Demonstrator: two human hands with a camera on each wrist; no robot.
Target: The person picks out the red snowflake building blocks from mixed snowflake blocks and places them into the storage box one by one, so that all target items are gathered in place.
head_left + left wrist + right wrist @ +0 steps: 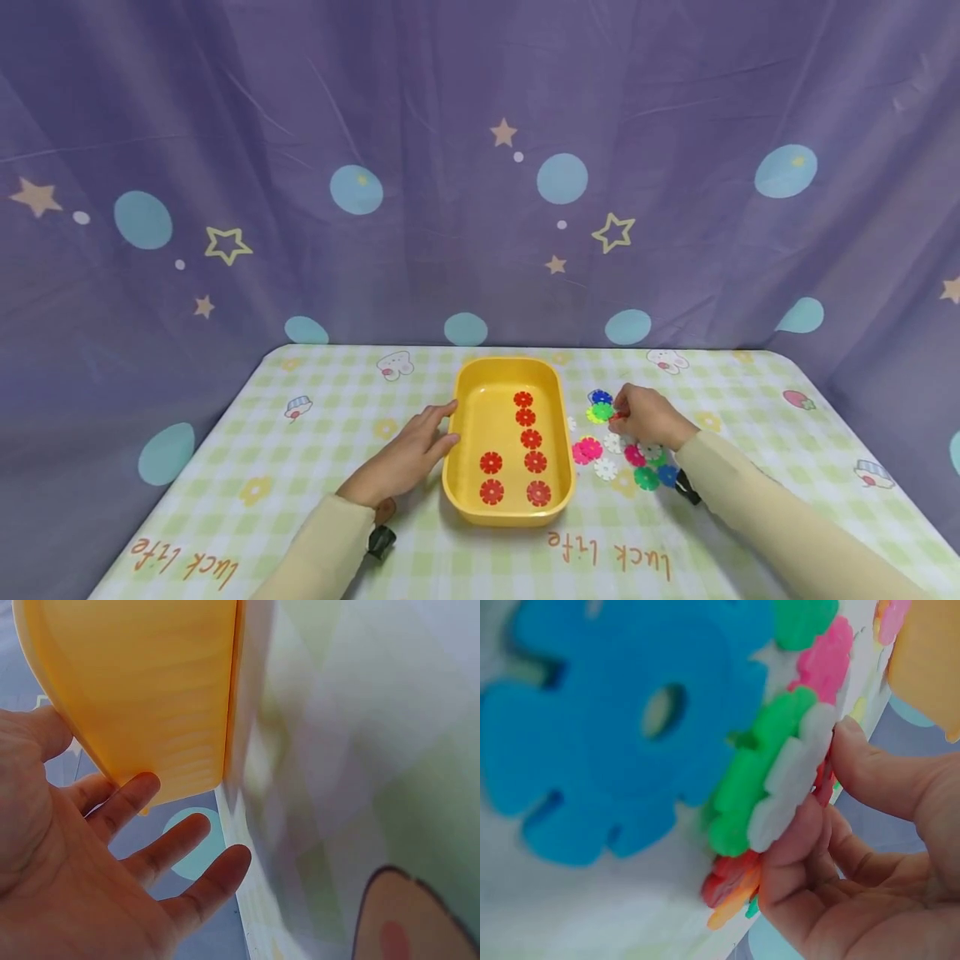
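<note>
A yellow tray [468, 417] stands mid-table with several red snowflake discs [531, 438] lying flat in it, most of them along its right side. My left hand [408, 454] rests at the tray's left rim; in the left wrist view its fingers [180, 840] are spread, with thumb and forefinger at the rim. To the right of the tray, my right hand [648, 414] pinches a red snowflake disc [824, 780] between thumb and fingers, largely hidden by them. Beside that hand lie a white disc [791, 780] and a green disc [754, 772].
Loose snowflake discs lie right of the tray: pink [588, 450], white [606, 469], green [647, 478] and blue [602, 397]. A checked cloth [337, 433] covers the table, and a purple curtain [450, 275] hangs behind its far edge.
</note>
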